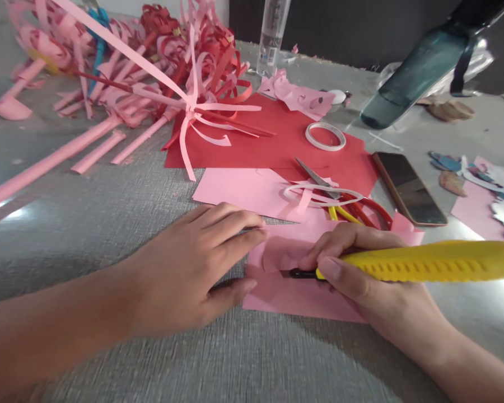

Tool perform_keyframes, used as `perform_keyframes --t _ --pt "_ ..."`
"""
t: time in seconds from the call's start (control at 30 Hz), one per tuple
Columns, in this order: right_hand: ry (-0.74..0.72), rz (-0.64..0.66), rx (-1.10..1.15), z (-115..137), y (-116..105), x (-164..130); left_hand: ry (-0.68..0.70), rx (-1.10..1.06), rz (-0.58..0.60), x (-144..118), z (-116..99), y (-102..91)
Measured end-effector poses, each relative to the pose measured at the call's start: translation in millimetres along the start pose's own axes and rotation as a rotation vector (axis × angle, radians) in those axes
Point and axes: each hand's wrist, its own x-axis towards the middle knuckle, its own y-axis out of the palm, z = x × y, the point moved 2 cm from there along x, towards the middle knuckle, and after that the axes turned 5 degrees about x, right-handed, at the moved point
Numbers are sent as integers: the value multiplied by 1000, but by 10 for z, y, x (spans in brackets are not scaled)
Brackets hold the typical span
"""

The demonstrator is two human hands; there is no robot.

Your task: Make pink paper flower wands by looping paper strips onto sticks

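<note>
A yellow knife (424, 261) crosses pink paper (302, 291); behind lie a red sheet (277, 145), white tape (325, 136) and grey table (109, 212).

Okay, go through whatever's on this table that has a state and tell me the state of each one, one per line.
Yellow utility knife: held in right hand, tip on the paper.
Pink sheet: folded, pressed down by left hand.
Scissors: lying partly open.
Phone: screen dark, face up.
Tape roll: lying flat on red paper.
Clear bottle: upright.
</note>
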Motion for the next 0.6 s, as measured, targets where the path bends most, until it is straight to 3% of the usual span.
perform_keyframes --t 0.17,0.6 --pt "-63 44 -26 50 26 -1 4 -6 -6 -4 2 10" --pt "-74 -26 55 85 111 -30 46 -79 -53 10 -26 -26"
